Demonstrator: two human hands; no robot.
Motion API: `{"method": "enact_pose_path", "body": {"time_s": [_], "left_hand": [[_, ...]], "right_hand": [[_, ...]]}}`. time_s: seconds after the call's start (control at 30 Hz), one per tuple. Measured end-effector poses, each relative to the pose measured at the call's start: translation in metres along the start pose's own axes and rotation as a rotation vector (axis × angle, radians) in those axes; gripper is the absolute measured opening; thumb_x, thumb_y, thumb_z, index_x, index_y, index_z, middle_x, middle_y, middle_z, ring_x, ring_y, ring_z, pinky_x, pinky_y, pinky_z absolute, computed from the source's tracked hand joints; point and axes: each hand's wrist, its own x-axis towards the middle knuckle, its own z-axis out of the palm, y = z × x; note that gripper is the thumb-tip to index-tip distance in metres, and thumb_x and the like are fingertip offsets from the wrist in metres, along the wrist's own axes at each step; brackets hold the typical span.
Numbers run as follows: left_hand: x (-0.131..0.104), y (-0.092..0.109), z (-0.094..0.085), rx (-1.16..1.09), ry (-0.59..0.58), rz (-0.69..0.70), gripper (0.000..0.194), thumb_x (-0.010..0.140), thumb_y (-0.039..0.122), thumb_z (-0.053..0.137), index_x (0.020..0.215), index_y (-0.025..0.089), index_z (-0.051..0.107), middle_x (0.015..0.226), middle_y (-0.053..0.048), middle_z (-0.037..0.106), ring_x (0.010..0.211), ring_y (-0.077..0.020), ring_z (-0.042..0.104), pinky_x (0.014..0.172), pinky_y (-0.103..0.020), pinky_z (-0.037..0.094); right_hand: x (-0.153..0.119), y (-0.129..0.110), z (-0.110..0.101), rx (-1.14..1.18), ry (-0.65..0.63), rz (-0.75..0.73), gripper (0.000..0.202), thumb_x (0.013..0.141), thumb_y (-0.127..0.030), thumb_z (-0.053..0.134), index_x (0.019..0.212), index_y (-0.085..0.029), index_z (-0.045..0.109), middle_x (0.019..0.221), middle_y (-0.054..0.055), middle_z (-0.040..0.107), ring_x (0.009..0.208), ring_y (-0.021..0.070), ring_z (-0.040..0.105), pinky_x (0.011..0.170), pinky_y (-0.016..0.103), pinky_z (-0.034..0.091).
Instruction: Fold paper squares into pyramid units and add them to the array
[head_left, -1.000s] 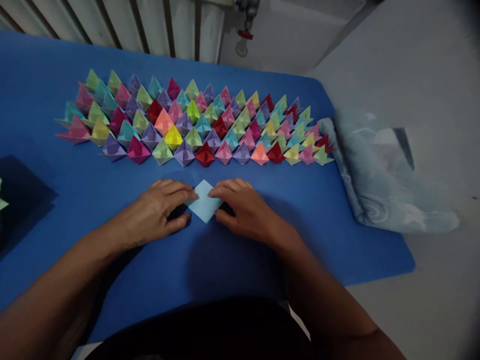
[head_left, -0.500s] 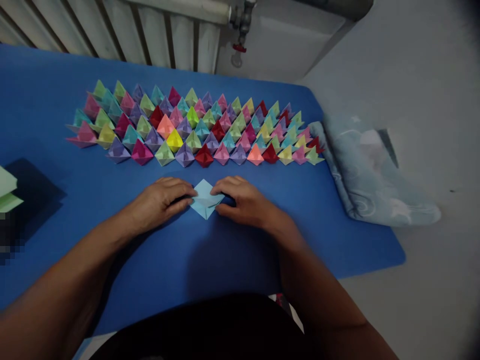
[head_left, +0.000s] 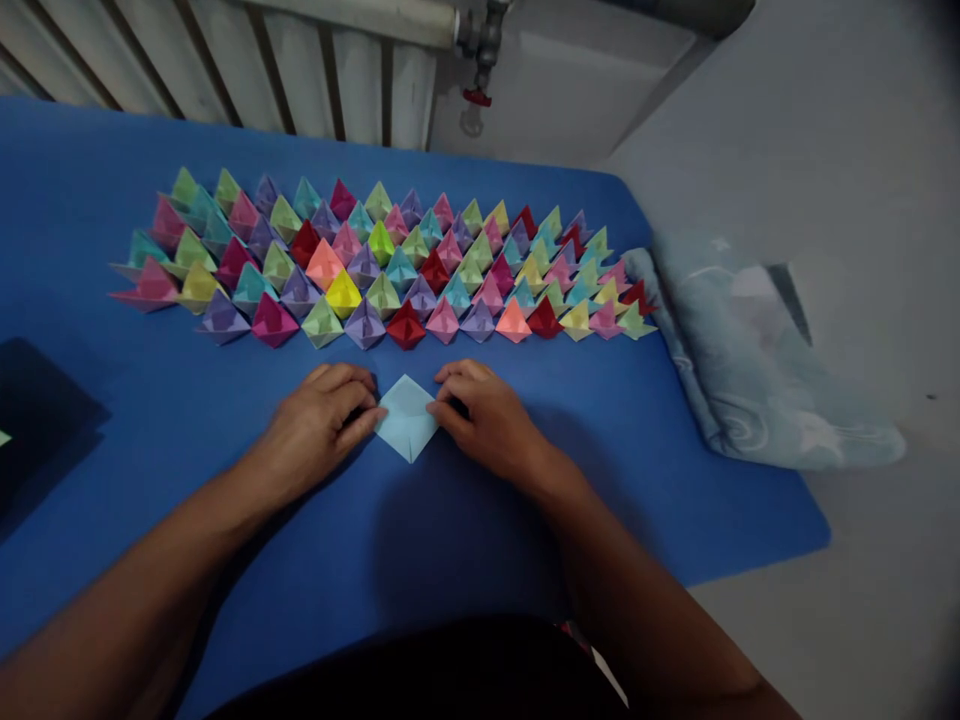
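Of folded-paper boats (head_left: pixel 400 268) there are several dozen in slanting rows, twelve along the front from a purple one at left to a green one at right, two of them red; among them all, one is bright yellow and two coral. In front of them are two bare hands and one light-blue folded paper (head_left: pixel 407 420), lying as a diamond between the hands: the left hand (head_left: pixel 322 415) pinches its left corner with thumb and forefinger, and the right hand (head_left: pixel 480 415) pinches the right corner likewise, other fingers curled. At the far left, a pale green sliver (head_left: pixel 4 438) is cut off by the edge, too little to identify; the back boats overlap too closely to count surely; both paper corners hide under the thumbs. The blue tabletop (head_left: pixel 172 400) has rounded right corners and bears deep shadows. Behind stand one white radiator (head_left: pixel 300 90) and, further right, a valve with a red handle (head_left: pixel 477 97); one folded pale-blue blanket (head_left: pixel 757 370) lies at the right end, before grey wall.
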Motion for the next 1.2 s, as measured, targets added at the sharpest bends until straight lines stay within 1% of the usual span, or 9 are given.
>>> {"method": "enact_pose_path", "body": {"time_s": [0.27,0.4,0.47,0.53,0.6,0.7,0.9,1.03,1.2], "left_hand": [[0.0,0.0,0.003,0.058,0.02,-0.036,0.026,0.094,0.035,0.051,0.075,0.02,0.061,0.099,-0.008,0.067,0.095,-0.0237,0.061,0.084,-0.038,0.052],[0.0,0.006,0.004,0.11,0.047,-0.028,0.021,0.095,0.032,0.05,0.089,0.021,0.067,0.103,-0.008,0.066,0.096,-0.0246,0.061,0.084,-0.04,0.052],[-0.001,0.009,0.006,0.156,0.075,0.029,0.023,0.097,0.027,0.047,0.102,0.023,0.069,0.108,-0.009,0.066,0.099,-0.0249,0.061,0.085,-0.04,0.05],[-0.001,0.01,0.009,0.184,0.064,0.147,0.027,0.098,0.022,0.044,0.108,0.024,0.07,0.111,-0.009,0.068,0.1,-0.0251,0.061,0.083,-0.04,0.048],[-0.002,0.009,0.01,0.166,0.007,0.25,0.032,0.099,0.019,0.041,0.109,0.024,0.071,0.11,-0.009,0.07,0.099,-0.0238,0.062,0.081,-0.038,0.047],[-0.003,0.005,0.005,0.1,-0.085,0.261,0.036,0.098,0.016,0.039,0.112,0.025,0.07,0.112,-0.007,0.072,0.099,-0.0217,0.064,0.082,-0.037,0.045],[-0.005,0.002,-0.01,0.084,-0.187,0.24,0.029,0.096,0.035,0.048,0.114,0.026,0.069,0.122,-0.005,0.071,0.108,-0.0237,0.065,0.09,-0.04,0.041],[-0.003,0.001,-0.008,0.117,-0.133,0.294,0.03,0.098,0.041,0.049,0.112,0.023,0.068,0.117,-0.005,0.073,0.102,-0.0226,0.067,0.086,-0.037,0.041],[-0.003,-0.002,-0.006,0.13,-0.075,0.354,0.028,0.1,0.037,0.048,0.114,0.022,0.067,0.113,-0.004,0.075,0.097,-0.0208,0.068,0.086,-0.037,0.041]], "right_hand": [[0.002,-0.004,0.006,-0.103,0.014,0.077,0.016,0.087,-0.017,0.059,0.071,-0.019,0.058,0.109,0.011,0.062,0.105,0.024,0.056,0.09,0.041,0.045],[0.002,-0.005,0.007,-0.109,0.031,0.07,0.017,0.087,-0.018,0.059,0.07,-0.02,0.056,0.108,0.01,0.063,0.103,0.0234,0.056,0.09,0.04,0.045],[0.002,-0.005,0.007,-0.115,0.03,0.062,0.017,0.087,-0.017,0.059,0.07,-0.02,0.055,0.108,0.009,0.063,0.103,0.0233,0.056,0.09,0.04,0.045],[0.003,-0.006,0.007,-0.124,0.021,0.063,0.017,0.088,-0.017,0.059,0.071,-0.019,0.055,0.107,0.01,0.063,0.103,0.0236,0.056,0.09,0.04,0.044],[0.002,-0.006,0.005,-0.14,0.015,0.076,0.017,0.088,-0.019,0.059,0.072,-0.019,0.054,0.104,0.01,0.063,0.102,0.0242,0.056,0.09,0.041,0.043],[0.001,-0.004,0.0,-0.158,0.021,0.104,0.015,0.086,-0.023,0.062,0.074,-0.02,0.054,0.102,0.009,0.062,0.102,0.0256,0.055,0.09,0.042,0.042],[0.0,0.005,-0.005,-0.129,0.043,0.115,0.008,0.08,-0.017,0.062,0.078,-0.021,0.055,0.099,0.007,0.062,0.097,0.0237,0.055,0.087,0.039,0.04],[-0.001,0.006,-0.005,-0.138,0.064,0.133,0.005,0.078,-0.017,0.059,0.081,-0.021,0.056,0.092,0.006,0.061,0.09,0.0225,0.054,0.083,0.038,0.04],[-0.002,-0.004,-0.007,-0.128,0.076,0.118,0.004,0.08,-0.016,0.057,0.081,-0.02,0.058,0.094,0.007,0.063,0.091,0.0219,0.054,0.083,0.036,0.039]]}}
